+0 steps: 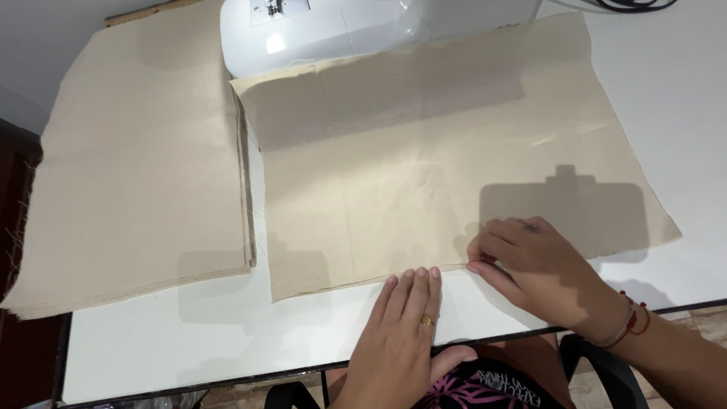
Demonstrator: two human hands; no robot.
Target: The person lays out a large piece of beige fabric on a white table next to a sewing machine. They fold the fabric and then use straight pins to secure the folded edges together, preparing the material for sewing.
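The left hand [405,333] lies flat on the white table [189,341], fingers pressed together, tips just touching the near edge of the beige fabric piece [424,167]. Just beside them, the right hand [541,265] pinches that same edge between thumb and curled fingers. The hem looks best handled by keeping the flat hand as an anchor while the pinch draws the edge straight, aligned before creasing. A stack of fabric [140,159] sits well left of the fingers; a sewing machine [341,30] stands beyond.
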